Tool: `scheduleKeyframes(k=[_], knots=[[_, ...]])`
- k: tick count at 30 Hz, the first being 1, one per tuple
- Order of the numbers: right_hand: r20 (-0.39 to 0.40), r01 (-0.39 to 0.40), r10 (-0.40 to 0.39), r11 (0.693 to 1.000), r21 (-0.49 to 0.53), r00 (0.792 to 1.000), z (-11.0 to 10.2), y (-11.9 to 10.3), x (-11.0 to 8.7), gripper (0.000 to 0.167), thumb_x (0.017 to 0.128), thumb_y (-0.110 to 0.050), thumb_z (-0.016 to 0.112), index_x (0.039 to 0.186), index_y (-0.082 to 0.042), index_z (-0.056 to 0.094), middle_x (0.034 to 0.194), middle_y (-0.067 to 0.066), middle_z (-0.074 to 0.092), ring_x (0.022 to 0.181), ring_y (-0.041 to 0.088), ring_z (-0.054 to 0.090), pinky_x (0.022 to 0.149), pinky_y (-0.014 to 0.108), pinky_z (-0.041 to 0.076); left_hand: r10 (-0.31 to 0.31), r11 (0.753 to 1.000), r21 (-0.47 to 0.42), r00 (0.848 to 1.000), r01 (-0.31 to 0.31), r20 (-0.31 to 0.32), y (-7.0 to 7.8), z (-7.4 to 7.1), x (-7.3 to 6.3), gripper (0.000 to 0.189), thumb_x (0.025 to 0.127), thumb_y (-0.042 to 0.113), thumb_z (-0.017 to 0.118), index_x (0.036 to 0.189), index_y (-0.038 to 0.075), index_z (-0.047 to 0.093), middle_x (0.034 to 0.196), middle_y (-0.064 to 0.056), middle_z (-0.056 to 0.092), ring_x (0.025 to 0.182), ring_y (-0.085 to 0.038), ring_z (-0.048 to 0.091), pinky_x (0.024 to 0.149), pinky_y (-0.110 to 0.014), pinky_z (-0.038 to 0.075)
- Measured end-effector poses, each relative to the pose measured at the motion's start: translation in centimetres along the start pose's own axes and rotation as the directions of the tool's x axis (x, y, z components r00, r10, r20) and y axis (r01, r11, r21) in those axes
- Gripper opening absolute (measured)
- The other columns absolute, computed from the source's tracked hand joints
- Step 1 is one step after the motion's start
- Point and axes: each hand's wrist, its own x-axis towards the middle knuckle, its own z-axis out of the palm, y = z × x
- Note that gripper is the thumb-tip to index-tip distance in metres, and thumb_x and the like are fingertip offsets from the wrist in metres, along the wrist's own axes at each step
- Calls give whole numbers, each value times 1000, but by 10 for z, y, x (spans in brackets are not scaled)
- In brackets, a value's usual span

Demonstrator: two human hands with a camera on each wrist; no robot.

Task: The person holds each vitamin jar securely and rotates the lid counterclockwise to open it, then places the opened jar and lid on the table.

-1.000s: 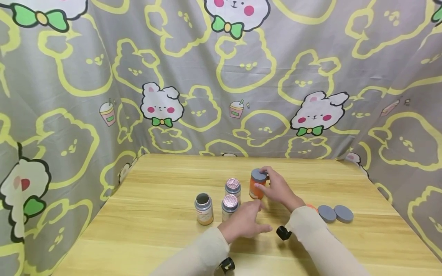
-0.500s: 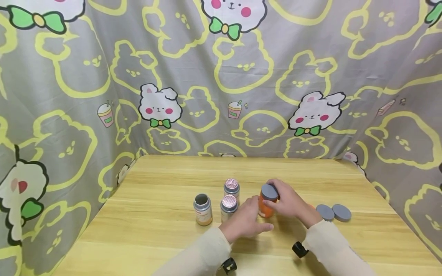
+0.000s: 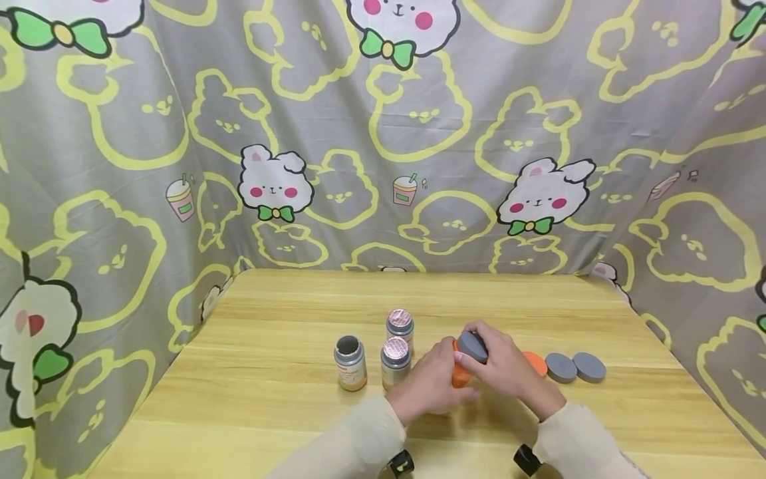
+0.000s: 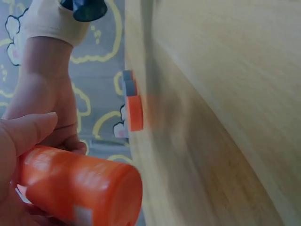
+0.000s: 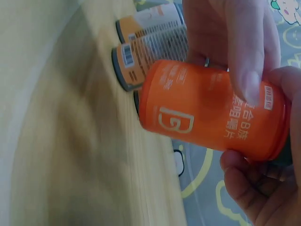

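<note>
Held tilted in both hands is an orange pill bottle (image 3: 461,377) with a grey lid (image 3: 472,346). My left hand (image 3: 427,382) is wrapped around the bottle's body; in the right wrist view its thumb lies along the printed orange wall (image 5: 197,108). My right hand (image 3: 503,359) grips the grey lid from the right side. Seen from the left wrist, the bottle's base (image 4: 126,195) is off the tabletop. Just left of my hands stand two bottles with foil seals, one in front (image 3: 396,366) and one behind (image 3: 399,326). Further left, an uncapped grey-necked bottle (image 3: 350,366) stands upright.
Right of my hands, an orange cap (image 3: 534,364) and two grey caps, one nearer (image 3: 560,368) and one farther right (image 3: 589,367), lie in a row on the wooden table (image 3: 269,412). A patterned curtain (image 3: 335,133) surrounds the table's back and sides.
My right hand has brought the orange bottle from the back of the table toward me. My left hand has taken hold of its body, and the bottle now leans over.
</note>
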Motion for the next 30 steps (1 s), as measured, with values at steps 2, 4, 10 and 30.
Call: scheduleKeyframes(k=[2,4,10,30], knots=[[19,-29,29,999,33,999,0,-3,-1,26,91,-29,66,108,-13,54,78,-5,52,61,6,47,50,25,42,8,1000,0,1000,-8,-7,0,1,0,76,78,41,80,130,2,41,98,5,49,84,-7,50,75,-23,45],[37,-44,42,997,63,998,0,-6,-2,20,95,-27,62,106,-12,53,75,-6,51,59,6,47,50,25,42,12,1000,-6,1000,-12,-15,0,1,0,74,77,41,81,128,3,42,94,6,49,79,-6,50,70,-22,45],[-4,65,-66,991,-115,998,0,-10,-6,22,96,-34,58,97,-13,55,65,-13,42,54,1,40,45,22,35,-9,999,-36,1000,9,-11,0,1,-1,59,73,23,82,116,8,45,80,6,50,63,-7,50,54,-20,43],[-1,298,-307,923,245,952,-4,-5,-10,35,88,2,53,122,-5,52,94,-1,59,76,7,55,62,28,50,33,994,-104,995,-23,95,-6,-6,-1,59,69,14,80,115,7,45,77,6,53,58,-6,52,49,-21,45]])
